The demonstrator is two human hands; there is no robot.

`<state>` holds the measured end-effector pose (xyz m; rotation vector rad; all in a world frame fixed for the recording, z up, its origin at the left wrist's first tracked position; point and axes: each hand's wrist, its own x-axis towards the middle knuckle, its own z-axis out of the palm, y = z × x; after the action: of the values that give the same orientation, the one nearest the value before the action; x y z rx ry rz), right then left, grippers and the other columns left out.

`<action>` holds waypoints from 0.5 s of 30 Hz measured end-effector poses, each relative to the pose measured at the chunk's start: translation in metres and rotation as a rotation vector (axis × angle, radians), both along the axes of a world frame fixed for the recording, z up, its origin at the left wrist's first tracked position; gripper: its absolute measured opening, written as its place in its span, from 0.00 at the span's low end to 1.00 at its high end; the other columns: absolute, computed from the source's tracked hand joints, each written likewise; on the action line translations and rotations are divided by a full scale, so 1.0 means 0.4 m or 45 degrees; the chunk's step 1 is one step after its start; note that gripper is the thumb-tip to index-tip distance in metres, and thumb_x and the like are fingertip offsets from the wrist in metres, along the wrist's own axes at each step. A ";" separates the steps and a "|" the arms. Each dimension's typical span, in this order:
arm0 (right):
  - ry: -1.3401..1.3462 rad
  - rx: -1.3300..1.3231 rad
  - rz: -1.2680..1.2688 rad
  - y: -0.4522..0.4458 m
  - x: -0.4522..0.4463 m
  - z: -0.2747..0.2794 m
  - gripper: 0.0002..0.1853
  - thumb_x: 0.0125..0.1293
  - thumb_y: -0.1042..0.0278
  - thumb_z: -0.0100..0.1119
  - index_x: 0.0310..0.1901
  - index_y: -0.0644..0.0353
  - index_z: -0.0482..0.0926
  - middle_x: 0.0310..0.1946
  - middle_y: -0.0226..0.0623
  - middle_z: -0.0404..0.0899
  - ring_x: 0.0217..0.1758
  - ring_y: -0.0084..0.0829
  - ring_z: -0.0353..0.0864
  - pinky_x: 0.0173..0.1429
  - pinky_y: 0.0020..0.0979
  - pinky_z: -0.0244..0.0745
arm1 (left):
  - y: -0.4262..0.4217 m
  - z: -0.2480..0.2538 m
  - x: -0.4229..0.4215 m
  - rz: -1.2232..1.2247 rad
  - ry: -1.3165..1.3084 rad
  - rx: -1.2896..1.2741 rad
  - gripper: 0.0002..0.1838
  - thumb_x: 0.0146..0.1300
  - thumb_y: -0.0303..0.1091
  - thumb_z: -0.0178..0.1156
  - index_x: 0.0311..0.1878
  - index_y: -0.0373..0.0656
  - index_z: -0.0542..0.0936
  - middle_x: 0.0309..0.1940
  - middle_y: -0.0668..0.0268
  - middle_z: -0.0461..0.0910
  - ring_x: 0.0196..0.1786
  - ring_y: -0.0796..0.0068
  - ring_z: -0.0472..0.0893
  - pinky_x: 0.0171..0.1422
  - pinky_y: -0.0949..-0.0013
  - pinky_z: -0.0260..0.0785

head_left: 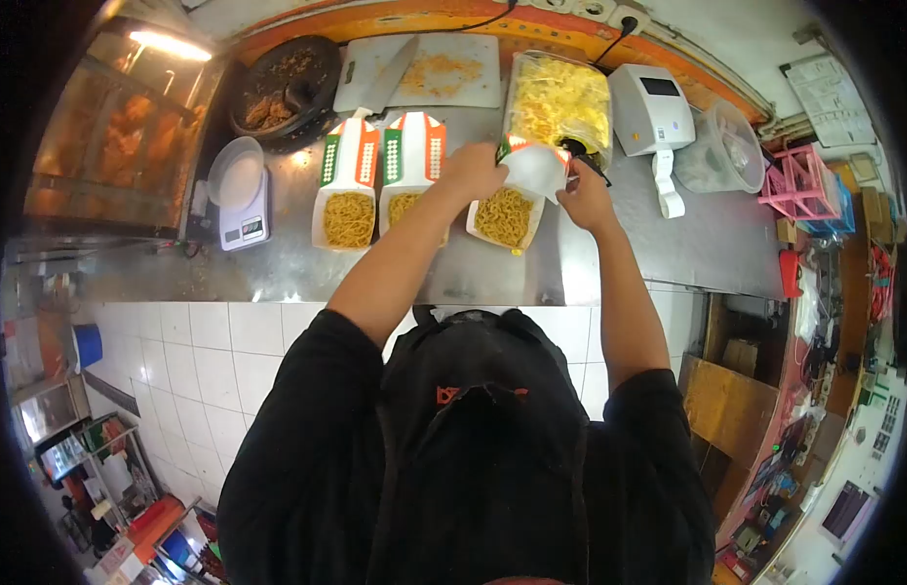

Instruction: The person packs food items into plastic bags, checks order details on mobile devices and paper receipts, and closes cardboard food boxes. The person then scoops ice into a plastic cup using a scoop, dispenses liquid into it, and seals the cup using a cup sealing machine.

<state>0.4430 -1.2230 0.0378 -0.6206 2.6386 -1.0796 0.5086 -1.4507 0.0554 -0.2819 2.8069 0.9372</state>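
My left hand (476,172) grips the left edge of the raised lid of a paper food box (533,168). At the lid's right edge, my right hand (586,198) closes its fingers on the same box. Noodles (504,215) fill the box's lower part. Left of it, two more open boxes of noodles stand in a row, the leftmost box (349,171) and a middle box (414,148) partly covered by my left forearm. Behind my hands is a clear tub of yellow food (559,102), with a black utensil handle (592,168) at its front edge.
A white cutting board (473,88) with a knife (392,78) lies at the back, beside a dark stone mortar (312,73). A kitchen scale (244,216) sits left. Rightward stand a label printer (653,107) and a clear plastic container (721,146).
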 end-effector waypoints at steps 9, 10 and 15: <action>0.728 0.093 0.553 0.162 0.084 -0.107 0.12 0.57 0.77 0.57 0.44 0.57 0.75 0.44 0.44 0.74 0.47 0.46 0.77 0.49 0.39 0.76 | 0.120 -0.094 0.175 -0.233 0.137 -0.123 0.34 0.60 0.20 0.53 0.71 0.48 0.65 0.46 0.49 0.80 0.47 0.53 0.81 0.48 0.56 0.75; 0.708 0.059 0.544 0.169 0.085 -0.117 0.13 0.56 0.77 0.57 0.44 0.59 0.75 0.44 0.45 0.74 0.48 0.47 0.77 0.50 0.40 0.75 | 0.141 -0.085 0.191 -0.021 -0.117 0.509 0.38 0.60 0.19 0.55 0.74 0.50 0.60 0.47 0.53 0.79 0.47 0.59 0.81 0.45 0.60 0.75; 0.785 -0.122 0.485 0.175 0.085 -0.139 0.14 0.60 0.74 0.56 0.48 0.57 0.75 0.41 0.43 0.76 0.41 0.45 0.78 0.45 0.41 0.76 | 0.225 -0.094 0.245 0.434 -0.041 2.029 0.36 0.63 0.20 0.61 0.72 0.50 0.60 0.47 0.64 0.77 0.40 0.76 0.77 0.40 0.73 0.72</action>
<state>0.4772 -1.1530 -0.0179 -1.6241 2.7575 -1.0163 0.6066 -1.3606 0.0177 -0.4534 1.2070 2.6640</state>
